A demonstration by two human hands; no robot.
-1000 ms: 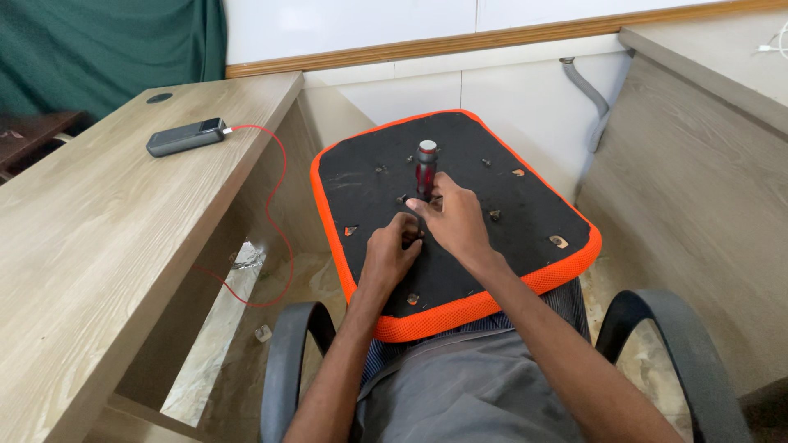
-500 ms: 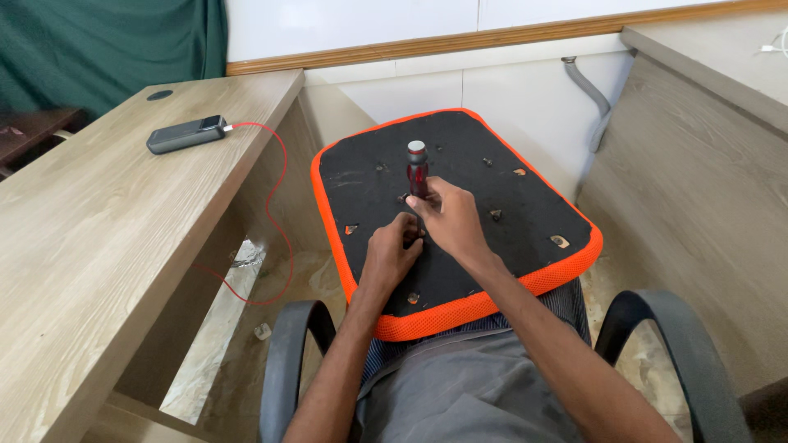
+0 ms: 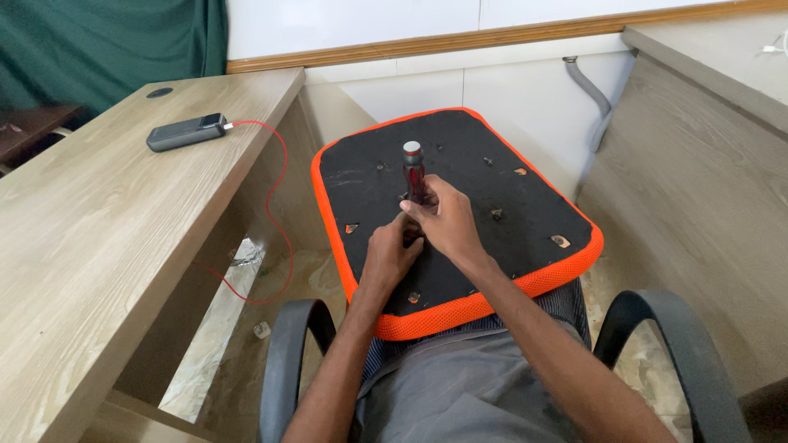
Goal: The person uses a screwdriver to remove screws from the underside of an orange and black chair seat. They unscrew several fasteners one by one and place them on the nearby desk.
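An upturned chair seat (image 3: 525, 205), black underneath with an orange mesh edge, rests on my lap. My right hand (image 3: 447, 221) grips a screwdriver (image 3: 412, 171) with a dark red handle and grey cap, held upright on the seat's middle. Just below it, my left hand (image 3: 389, 256) has its fingers closed around the screwdriver's lower end, which hides the tip. Several screws and mounting holes dot the black surface.
A wooden desk (image 3: 90, 238) stands on the left with a dark power bank (image 3: 185, 134) and a red cable (image 3: 275, 205) hanging off its edge. Another wooden panel (image 3: 698, 197) rises on the right. Black chair armrests (image 3: 287, 361) flank my legs.
The screwdriver handle has tilted slightly to the left, and my right hand has shifted with it. My left hand stays at the tool's lower end.
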